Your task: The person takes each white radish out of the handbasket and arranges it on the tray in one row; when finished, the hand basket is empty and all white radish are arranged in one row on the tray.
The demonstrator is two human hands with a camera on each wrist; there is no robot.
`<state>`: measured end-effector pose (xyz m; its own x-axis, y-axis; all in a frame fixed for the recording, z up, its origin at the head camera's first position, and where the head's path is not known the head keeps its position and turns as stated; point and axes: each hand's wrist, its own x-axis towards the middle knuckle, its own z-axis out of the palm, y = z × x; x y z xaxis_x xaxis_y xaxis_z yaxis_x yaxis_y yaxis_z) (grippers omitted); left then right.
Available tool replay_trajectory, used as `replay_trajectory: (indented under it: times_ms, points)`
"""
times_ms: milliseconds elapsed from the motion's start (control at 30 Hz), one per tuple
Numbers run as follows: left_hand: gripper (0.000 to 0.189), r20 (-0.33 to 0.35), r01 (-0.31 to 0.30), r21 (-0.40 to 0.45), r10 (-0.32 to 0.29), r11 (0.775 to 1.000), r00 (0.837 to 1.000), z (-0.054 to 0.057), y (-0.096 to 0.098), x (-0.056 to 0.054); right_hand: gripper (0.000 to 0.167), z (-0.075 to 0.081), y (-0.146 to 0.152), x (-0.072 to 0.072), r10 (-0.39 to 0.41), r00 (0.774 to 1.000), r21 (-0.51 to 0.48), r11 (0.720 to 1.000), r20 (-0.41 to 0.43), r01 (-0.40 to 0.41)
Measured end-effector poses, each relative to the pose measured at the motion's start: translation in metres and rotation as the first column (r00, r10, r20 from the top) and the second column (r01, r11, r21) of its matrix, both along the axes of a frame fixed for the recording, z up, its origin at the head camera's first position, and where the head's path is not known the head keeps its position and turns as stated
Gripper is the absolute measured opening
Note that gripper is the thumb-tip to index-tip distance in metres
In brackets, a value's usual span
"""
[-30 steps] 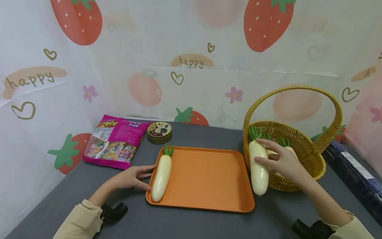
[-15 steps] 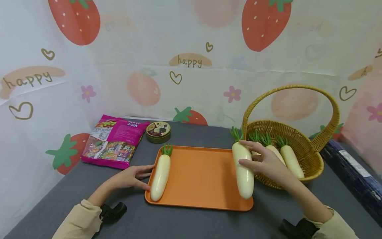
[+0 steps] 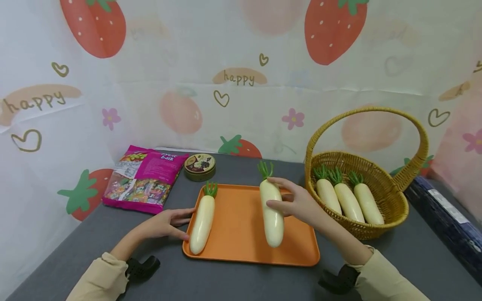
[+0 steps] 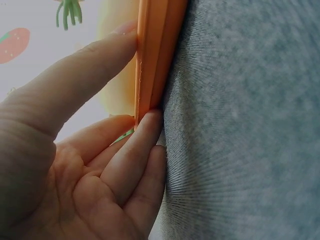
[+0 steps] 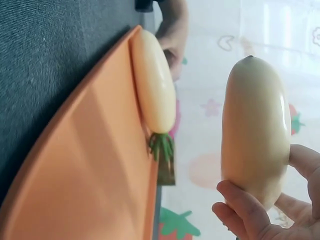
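My right hand (image 3: 295,200) grips a white radish (image 3: 272,217) with a green top, holding it over the right half of the orange tray (image 3: 241,261). In the right wrist view, thumb and fingers wrap the radish (image 5: 255,125) from both sides, and its pale tip is uppermost. A second radish (image 3: 202,223) lies lengthwise along the tray's left side. My left hand (image 3: 165,223) rests against the left rim. In the left wrist view its thumb and fingertips touch the orange tray rim (image 4: 152,60), fingers fairly straight and spread.
A wicker basket (image 3: 397,209) with a tall handle stands right of the tray, holding 3 radishes. Behind the tray's left side are a pink candy bag (image 3: 147,179) and a round tin (image 3: 200,167). A dark blue package (image 3: 448,221) lies at the far right.
My right hand has carried the radish leftward from the basket to over the tray, uncovering the radishes left in the basket. My left hand has kept its place at the rim.
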<state>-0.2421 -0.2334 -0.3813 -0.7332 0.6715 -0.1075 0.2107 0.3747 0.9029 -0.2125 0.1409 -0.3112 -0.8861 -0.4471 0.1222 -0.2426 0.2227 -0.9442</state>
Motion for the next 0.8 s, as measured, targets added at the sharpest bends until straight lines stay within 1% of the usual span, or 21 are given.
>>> replay_trajectory:
  times_ms: [133, 267, 467, 667, 800]
  points:
    - [0.076, -0.009, 0.004, 0.002, -0.004, 1.0, 1.0, 0.001, 0.0, 0.0, 0.061, -0.005, -0.02, -0.005, 0.032, 0.999, -0.024, 0.999, 0.008, -0.032]
    - [0.075, -0.009, 0.001, 0.005, 0.0, 1.0, 1.0, 0.002, 0.0, 0.0, 0.061, -0.009, -0.037, -0.007, 0.046, 0.999, -0.022, 0.999, 0.012, -0.046]
    - [0.075, -0.011, -0.003, 0.006, 0.003, 1.0, 1.0, 0.002, 0.0, 0.001, 0.061, -0.021, -0.054, -0.013, 0.063, 0.997, -0.026, 0.998, 0.048, -0.062]
    - [0.074, -0.025, -0.004, -0.011, 0.004, 1.0, 1.0, 0.005, 0.001, 0.0, 0.062, -0.034, -0.067, -0.019, 0.049, 0.996, -0.028, 0.999, 0.079, -0.047]
    - [0.074, -0.017, -0.001, -0.007, 0.001, 1.0, 1.0, 0.004, 0.0, 0.001, 0.062, -0.041, -0.075, -0.021, 0.045, 0.995, -0.003, 0.999, 0.089, -0.045]
